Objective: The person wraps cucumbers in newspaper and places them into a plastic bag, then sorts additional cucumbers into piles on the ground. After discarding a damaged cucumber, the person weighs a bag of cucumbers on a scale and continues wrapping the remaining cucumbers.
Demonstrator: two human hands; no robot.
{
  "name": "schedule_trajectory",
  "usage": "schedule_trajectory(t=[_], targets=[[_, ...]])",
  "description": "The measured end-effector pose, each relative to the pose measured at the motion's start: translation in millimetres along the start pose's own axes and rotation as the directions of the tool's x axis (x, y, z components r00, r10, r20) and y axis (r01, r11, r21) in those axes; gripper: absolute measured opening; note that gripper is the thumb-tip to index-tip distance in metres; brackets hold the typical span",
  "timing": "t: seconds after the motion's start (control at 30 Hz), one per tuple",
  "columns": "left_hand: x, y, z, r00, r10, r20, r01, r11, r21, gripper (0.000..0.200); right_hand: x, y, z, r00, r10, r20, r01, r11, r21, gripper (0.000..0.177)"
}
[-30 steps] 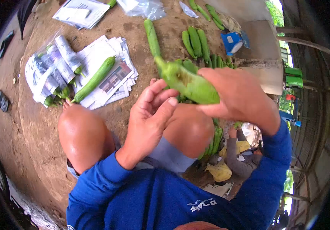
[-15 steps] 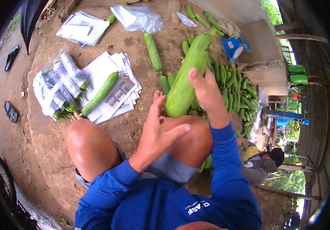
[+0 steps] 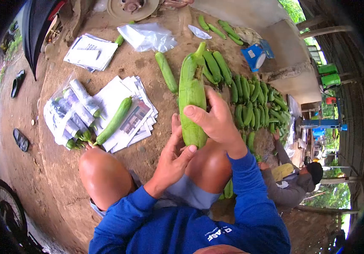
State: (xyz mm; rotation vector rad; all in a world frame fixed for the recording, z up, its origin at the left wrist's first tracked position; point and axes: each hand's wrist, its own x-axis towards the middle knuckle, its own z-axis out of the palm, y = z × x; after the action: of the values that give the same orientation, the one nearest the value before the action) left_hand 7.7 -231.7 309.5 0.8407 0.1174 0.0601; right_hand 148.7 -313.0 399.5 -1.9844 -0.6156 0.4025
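Observation:
A large green sponge gourd stands nearly upright in front of me, its stem end pointing away. A rough, damaged patch shows near its neck. My right hand grips its side, thumb across the front. Around the lower tip, my left hand has its thumb and fingers closed. Left of my hands, a single slimmer gourd lies on a stack of newspaper sheets. Beside it sits a plastic bag of gourds rolled in newspaper.
Rows of gourds lie on the ground to the right, where another person crouches. More newspaper, a clear plastic bag and a blue scale are farther off. Sandals and a wheel are at the left.
The held gourd has come closer and turned more upright, bringing the damaged patch into view. My left hand, spread before, has closed on its lower end.

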Motion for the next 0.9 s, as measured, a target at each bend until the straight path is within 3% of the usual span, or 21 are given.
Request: schedule_trajectory(t=[0.13,0.17,0.27,0.3,0.4,0.47,0.57,0.63,0.7,0.77,0.87,0.9], targets=[[-4,2,3,0.993,-0.118,-0.029,0.119,0.993,0.014,0.065,-2,-7,-3,1.000,-0.023,-0.009,0.020,0.980,-0.199,0.054],[-5,5,5,0.991,-0.124,-0.050,0.128,0.989,0.080,0.065,-3,-9,-4,1.000,-0.017,-0.017,0.013,0.968,-0.251,0.054],[-10,12,3,0.994,-0.078,-0.074,0.101,0.922,0.374,0.066,-1,10,-19,0.977,-0.193,-0.092,0.126,0.865,-0.485,0.053],[-13,14,-1,0.991,-0.091,-0.098,0.126,0.874,0.470,0.066,1,27,-25,0.937,-0.286,-0.201,0.169,0.874,-0.455,0.051],[-25,30,-8,0.992,-0.112,-0.050,0.123,0.910,0.397,0.061,-16,73,-64,0.867,-0.319,-0.382,0.000,0.767,-0.641,0.052],[-32,48,-8,0.986,-0.156,-0.067,0.169,0.925,0.339,0.054,-44,106,-96,0.889,-0.144,-0.435,-0.193,0.744,-0.640,0.058],[-40,72,-4,0.983,-0.129,-0.131,0.175,0.872,0.457,0.052,-107,139,-131,0.847,0.161,-0.507,-0.462,0.696,-0.550,0.058],[-46,78,-6,0.984,-0.079,-0.161,0.149,0.858,0.492,0.056,-154,173,-143,0.747,0.327,-0.579,-0.653,0.524,-0.547,0.060],[-49,82,-10,0.985,-0.080,-0.155,0.149,0.848,0.509,0.056,-210,219,-152,0.686,0.463,-0.561,-0.722,0.528,-0.448,0.065],[-52,87,-16,0.981,-0.119,-0.154,0.182,0.842,0.507,0.057,-261,265,-142,0.670,0.502,-0.547,-0.726,0.595,-0.344,0.062],[-53,85,-23,0.994,-0.067,-0.082,0.102,0.814,0.572,0.056,-319,343,-110,0.579,0.628,-0.520,-0.815,0.413,-0.407,0.061],[-53,80,-16,0.990,-0.036,-0.135,0.114,0.762,0.638,0.065,-334,372,-99,0.571,0.651,-0.501,-0.818,0.394,-0.419,0.061]])
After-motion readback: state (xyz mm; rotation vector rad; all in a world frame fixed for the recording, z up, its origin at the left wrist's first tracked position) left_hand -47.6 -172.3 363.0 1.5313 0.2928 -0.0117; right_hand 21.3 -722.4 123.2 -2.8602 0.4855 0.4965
